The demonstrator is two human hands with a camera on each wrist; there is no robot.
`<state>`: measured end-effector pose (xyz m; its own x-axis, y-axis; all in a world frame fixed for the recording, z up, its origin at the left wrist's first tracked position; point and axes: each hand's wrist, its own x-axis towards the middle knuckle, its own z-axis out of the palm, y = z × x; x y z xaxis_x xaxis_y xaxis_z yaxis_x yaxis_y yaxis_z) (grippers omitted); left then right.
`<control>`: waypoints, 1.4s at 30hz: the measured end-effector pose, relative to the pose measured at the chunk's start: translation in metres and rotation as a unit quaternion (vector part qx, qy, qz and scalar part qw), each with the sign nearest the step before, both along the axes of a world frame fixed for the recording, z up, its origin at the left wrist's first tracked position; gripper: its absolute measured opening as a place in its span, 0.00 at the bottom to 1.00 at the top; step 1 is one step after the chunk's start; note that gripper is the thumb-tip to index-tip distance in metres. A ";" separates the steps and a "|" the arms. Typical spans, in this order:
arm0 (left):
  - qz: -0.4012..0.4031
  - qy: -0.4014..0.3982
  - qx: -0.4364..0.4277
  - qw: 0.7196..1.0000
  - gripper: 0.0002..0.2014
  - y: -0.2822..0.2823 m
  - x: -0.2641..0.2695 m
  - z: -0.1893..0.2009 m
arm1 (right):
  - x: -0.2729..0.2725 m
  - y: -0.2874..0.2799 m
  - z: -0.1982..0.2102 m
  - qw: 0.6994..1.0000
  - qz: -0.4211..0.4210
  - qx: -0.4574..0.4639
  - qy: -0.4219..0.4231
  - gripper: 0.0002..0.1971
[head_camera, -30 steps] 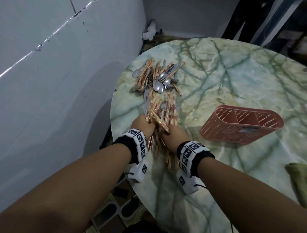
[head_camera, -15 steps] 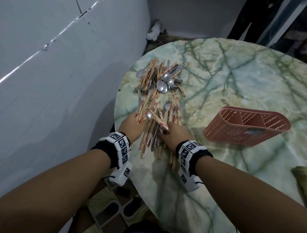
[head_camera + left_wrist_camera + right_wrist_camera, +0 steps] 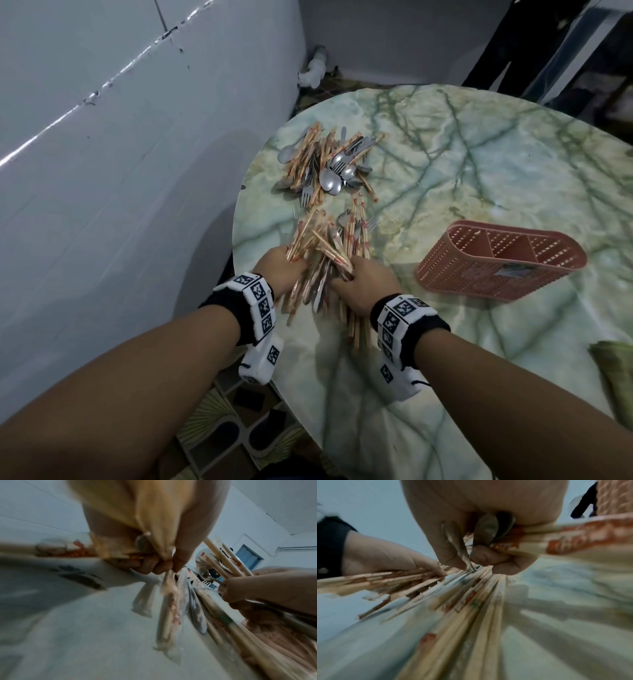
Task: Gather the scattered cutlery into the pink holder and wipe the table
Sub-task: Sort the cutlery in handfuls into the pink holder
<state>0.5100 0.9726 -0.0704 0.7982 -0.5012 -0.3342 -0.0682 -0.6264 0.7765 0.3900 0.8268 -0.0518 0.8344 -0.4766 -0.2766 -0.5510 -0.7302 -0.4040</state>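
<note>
Wrapped chopsticks, spoons and forks lie in a long pile [image 3: 329, 171] along the left side of the round marble table [image 3: 479, 164]. My left hand [image 3: 279, 265] grips a bunch of wrapped chopsticks [image 3: 169, 601] at the near end of the pile. My right hand [image 3: 366, 282] grips another bundle of chopsticks and spoons [image 3: 488, 534] just beside it. The pink perforated holder [image 3: 500, 262] lies on its side to the right of my hands, its divided opening facing up and away.
A grey wall [image 3: 120, 171] runs close along the table's left edge. A green cloth [image 3: 616, 373] lies at the table's right edge. Patterned floor [image 3: 239, 428] shows below the near rim. Bare marble stretches between the pile and the holder.
My hands have pulled the near bunch of cutlery a little apart from the far heap and closed tighter round it. The view has shifted slightly.
</note>
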 end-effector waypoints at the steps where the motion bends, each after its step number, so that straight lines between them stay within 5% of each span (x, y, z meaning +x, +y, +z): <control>1: 0.000 0.004 -0.006 1.000 0.15 0.000 -0.001 0.003 | -0.001 -0.001 0.000 1.000 -0.003 0.009 -0.006 0.15; 7: 0.008 -0.014 -0.009 1.000 0.05 0.006 -0.006 0.006 | -0.008 0.000 0.003 0.997 -0.026 0.067 -0.028 0.17; 14: 0.054 0.017 -0.032 0.998 0.22 0.002 -0.009 -0.003 | -0.016 0.000 0.007 0.991 -0.087 0.079 -0.062 0.08; 19: 0.015 0.016 -0.008 1.000 0.05 -0.004 -0.012 -0.002 | -0.018 0.001 0.011 0.978 -0.135 0.118 -0.104 0.05; 25: 0.080 0.011 -0.048 0.996 0.08 0.001 -0.011 0.011 | -0.004 0.013 0.012 0.980 -0.110 0.115 -0.119 0.09; 30: 0.047 -0.037 -0.022 0.998 0.07 0.013 -0.009 0.018 | 0.018 0.027 0.007 0.981 -0.111 0.124 -0.098 0.15; 42: 0.052 -0.003 -0.044 0.998 0.14 0.003 -0.018 0.000 | 0.025 0.023 -0.001 0.981 -0.134 0.131 -0.056 0.25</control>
<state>0.4921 0.9754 -0.0709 0.8496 -0.4425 -0.2871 -0.0117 -0.5600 0.8284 0.4147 0.8502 -0.0533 0.7210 -0.6083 -0.3317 -0.6502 -0.4285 -0.6274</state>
